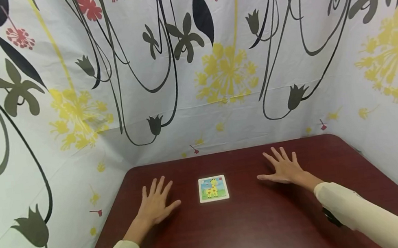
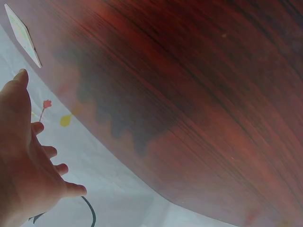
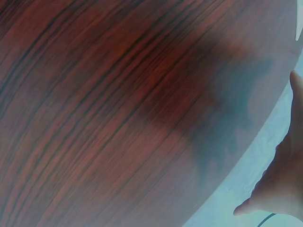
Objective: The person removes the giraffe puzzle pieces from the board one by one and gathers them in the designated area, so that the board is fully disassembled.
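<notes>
A small square picture card (image 1: 213, 188) with a white border lies on the dark red wooden table (image 1: 233, 234). It shows a yellow giraffe against blue and green. To its left is my left hand (image 1: 154, 207), fingers spread and holding nothing. My right hand (image 1: 284, 170) is on the other side, its fingers also spread and nothing in them. Both hands are apart from the card and cast shadows on the tabletop. The left wrist view catches the card (image 2: 22, 35) edge-on beyond the thumb; in the right wrist view only a sliver of the card (image 3: 299, 21) shows.
A white curtain (image 1: 181, 97) printed with flowers and stems hangs behind the table and along both sides. The table has rounded far corners. Near the right sleeve's cuff there is a black object (image 1: 331, 217), partly hidden by the arm.
</notes>
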`<action>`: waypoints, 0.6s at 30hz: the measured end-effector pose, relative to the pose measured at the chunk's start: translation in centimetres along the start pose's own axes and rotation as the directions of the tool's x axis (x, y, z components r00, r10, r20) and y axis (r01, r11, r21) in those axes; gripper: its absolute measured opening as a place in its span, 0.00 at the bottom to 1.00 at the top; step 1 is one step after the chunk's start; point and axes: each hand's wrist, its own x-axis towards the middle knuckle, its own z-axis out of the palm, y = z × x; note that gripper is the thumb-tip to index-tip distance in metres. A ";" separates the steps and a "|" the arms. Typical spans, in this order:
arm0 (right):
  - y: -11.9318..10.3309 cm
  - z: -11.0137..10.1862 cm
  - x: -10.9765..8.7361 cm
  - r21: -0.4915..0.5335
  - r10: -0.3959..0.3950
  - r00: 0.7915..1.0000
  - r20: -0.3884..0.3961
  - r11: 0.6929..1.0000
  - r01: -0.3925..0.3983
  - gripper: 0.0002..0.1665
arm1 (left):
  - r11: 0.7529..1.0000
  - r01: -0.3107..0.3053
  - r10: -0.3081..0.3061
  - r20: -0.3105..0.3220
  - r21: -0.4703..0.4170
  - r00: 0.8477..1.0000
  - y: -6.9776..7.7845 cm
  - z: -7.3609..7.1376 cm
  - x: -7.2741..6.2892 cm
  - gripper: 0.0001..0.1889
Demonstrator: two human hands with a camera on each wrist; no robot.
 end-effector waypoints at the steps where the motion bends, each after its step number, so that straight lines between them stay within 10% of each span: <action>1: -0.1 0.1 0.1 0.000 -0.002 1.000 0.000 1.000 0.002 0.65 | 1.000 -0.002 0.002 0.009 -0.001 1.000 0.1 0.0 0.1 0.44; 18: -3.5 1.0 1.3 0.016 -0.025 1.000 0.010 1.000 0.025 0.65 | 0.996 -0.036 0.041 0.062 -0.078 0.997 2.2 0.7 1.4 0.39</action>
